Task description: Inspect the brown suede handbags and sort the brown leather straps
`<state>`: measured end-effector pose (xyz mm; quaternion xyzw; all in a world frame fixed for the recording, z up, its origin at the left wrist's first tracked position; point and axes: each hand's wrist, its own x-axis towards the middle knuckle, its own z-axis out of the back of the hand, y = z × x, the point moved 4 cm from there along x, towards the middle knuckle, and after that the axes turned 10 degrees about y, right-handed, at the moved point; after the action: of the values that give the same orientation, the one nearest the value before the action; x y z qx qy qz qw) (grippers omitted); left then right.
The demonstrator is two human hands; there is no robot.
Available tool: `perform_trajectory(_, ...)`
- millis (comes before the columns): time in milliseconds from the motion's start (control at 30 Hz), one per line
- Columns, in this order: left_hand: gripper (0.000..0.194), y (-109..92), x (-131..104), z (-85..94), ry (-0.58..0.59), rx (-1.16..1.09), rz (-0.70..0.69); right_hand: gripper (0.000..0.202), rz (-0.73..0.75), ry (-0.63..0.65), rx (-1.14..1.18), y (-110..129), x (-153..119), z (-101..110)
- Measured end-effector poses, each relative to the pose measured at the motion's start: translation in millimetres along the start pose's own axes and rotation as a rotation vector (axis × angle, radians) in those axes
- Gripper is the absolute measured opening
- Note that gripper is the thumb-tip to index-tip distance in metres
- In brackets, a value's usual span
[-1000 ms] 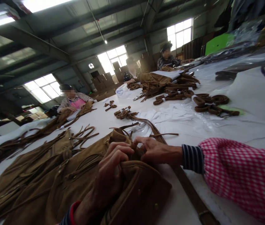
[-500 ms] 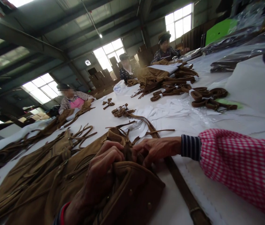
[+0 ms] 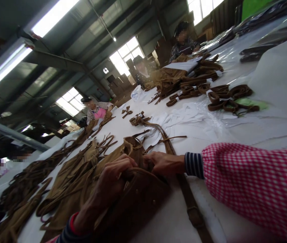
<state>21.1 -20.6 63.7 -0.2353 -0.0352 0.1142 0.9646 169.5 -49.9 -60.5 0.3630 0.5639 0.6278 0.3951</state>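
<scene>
A brown fabric bag with small metal studs lies at the near edge of the white table. My left hand is closed on the bag's rim, knuckles up. My right hand is at the bag's opening on the right side, fingers curled round its edge; some fingertips are hidden in the folds. A long brown strap with a buckle runs from behind my right wrist down towards the table's near side.
More brown bags lie to the left. Rolled straps and a bag pile are further back. White paper scraps lie mid-table. Several people sit beyond, one in a pink apron.
The view has swung left, showing more of the left side. My right hand's fingers have drawn in closer on the bag's edge; my left hand keeps its hold.
</scene>
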Motion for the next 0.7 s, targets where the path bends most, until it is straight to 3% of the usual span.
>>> perform_trajectory(100,0.028,-1.8,-14.5,-1.8,-0.269,-0.008,0.003,0.025,-0.006,-0.054,-0.140,4.1,-2.9,-1.3)
perform_trajectory(200,0.029,-3.7,-21.8,-7.9,-0.391,0.003,-0.013,0.026,0.015,-0.100,-0.213,4.4,-7.2,-1.4)
perform_trajectory(367,0.027,-2.6,-15.5,-9.9,-0.354,0.018,-0.012,0.020,0.022,-0.096,-0.347,7.6,-17.9,3.7)
perform_trajectory(533,0.027,-1.2,-12.1,-7.6,-0.287,-0.026,-0.019,0.013,0.129,-0.152,-0.556,31.2,-40.4,9.0)
perform_trajectory(700,0.028,-0.4,-6.0,-9.6,-0.277,-0.102,-0.047,0.017,0.075,0.220,-0.194,22.9,-44.5,-5.1)
